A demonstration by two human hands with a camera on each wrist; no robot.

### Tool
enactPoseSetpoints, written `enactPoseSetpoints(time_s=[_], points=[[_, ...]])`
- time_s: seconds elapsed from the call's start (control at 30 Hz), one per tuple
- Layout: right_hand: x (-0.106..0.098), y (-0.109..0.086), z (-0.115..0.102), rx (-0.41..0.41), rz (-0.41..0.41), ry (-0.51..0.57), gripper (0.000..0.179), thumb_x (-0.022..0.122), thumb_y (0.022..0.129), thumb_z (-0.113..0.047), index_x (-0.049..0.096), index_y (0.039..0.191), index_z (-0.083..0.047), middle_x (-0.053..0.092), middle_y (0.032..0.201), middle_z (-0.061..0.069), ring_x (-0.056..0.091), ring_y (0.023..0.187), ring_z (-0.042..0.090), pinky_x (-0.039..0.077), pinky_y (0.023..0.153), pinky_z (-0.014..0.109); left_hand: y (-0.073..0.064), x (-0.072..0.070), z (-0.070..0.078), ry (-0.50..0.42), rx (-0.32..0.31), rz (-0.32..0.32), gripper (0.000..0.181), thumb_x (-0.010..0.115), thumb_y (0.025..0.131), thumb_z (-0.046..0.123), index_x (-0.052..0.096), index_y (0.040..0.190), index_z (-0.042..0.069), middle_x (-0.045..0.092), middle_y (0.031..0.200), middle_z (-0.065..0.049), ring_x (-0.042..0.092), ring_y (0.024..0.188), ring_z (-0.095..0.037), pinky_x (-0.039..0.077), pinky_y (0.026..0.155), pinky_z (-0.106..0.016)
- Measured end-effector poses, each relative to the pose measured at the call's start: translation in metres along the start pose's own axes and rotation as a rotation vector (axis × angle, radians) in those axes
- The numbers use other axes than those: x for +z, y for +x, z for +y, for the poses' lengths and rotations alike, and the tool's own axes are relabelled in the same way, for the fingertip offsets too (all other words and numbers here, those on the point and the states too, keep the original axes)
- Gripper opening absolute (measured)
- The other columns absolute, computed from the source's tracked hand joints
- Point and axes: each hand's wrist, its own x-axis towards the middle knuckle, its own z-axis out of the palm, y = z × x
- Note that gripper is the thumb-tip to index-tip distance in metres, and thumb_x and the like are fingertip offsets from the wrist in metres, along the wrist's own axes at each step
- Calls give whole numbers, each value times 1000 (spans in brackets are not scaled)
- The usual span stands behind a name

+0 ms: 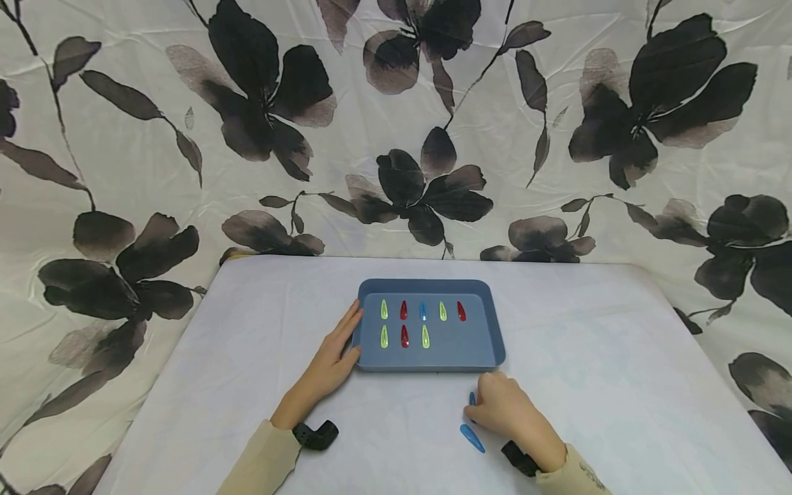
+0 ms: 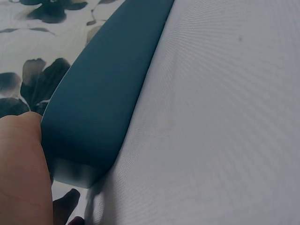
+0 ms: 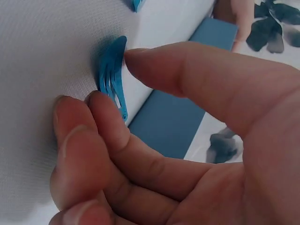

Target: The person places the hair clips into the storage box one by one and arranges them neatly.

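My left hand (image 1: 331,357) rests along the left side of the blue-grey tray (image 1: 433,359), fingers straight and thumb at the near corner. Just in front of the tray's near right corner, my right hand (image 1: 504,404) has its thumb and a curled finger on either side of a blue snap hair clip (image 3: 112,75), pinching it close over the white cloth. A second blue hair clip (image 1: 472,438) lies on the cloth nearer me. Inside the tray, several yellow-green, red and blue clips stand in two rows; a red clip (image 1: 461,311) ends the far row, a yellow-green clip (image 1: 425,336) the near one.
White cloth (image 1: 247,385) covers the table, whose far edge lies behind the tray. A floral fabric (image 1: 346,124) hangs beyond it. Black bands (image 1: 316,435) are worn on both wrists, over or beside beige sleeves.
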Motion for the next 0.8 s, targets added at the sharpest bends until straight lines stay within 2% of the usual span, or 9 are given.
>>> enactPoseSetpoints(time_s=[0.2,0.33,0.43,0.53,0.63,0.8], points=[[3,-3,-8,15,17,-111,34,75,75,-10,45,57,-10,36,52,-2,37,47,14,30,44,27,0,0,-1,-9,5,-1,71,53,91,-1,26,156,2,15,166,-7,13,151,-20,17,119,-45],[5,-5,-13,-10,42,-189,27,74,73,-9,50,61,-8,44,57,3,42,50,16,37,44,30,0,0,-1,-8,9,-1,71,53,91,-1,26,156,2,15,166,-7,13,151,-21,15,119,-36],[6,-5,-14,-29,63,-205,24,73,71,-6,51,60,-8,47,55,2,44,50,16,39,44,32,-1,-1,-1,-11,3,-5,71,53,91,-1,26,156,3,15,166,-6,13,151,-20,15,119,-37],[7,-4,-13,-40,70,-195,24,70,71,-2,49,60,-8,45,56,2,41,51,16,36,45,31,-1,-1,-1,-13,-6,-7,71,52,91,-1,26,157,4,15,166,-4,12,151,-18,16,119,-42],[6,-3,-12,-39,59,-163,31,67,72,2,43,58,-11,36,54,-2,34,49,14,30,44,28,-1,0,-1,-9,-10,-9,71,52,91,-1,26,157,4,14,166,-4,12,151,-17,16,119,-45],[1,-3,-9,-46,33,-83,40,65,72,6,36,54,-14,25,49,-7,26,46,10,23,44,24,-1,0,-1,-4,-9,-5,71,52,91,0,26,157,4,14,166,-4,12,151,-18,16,119,-44]])
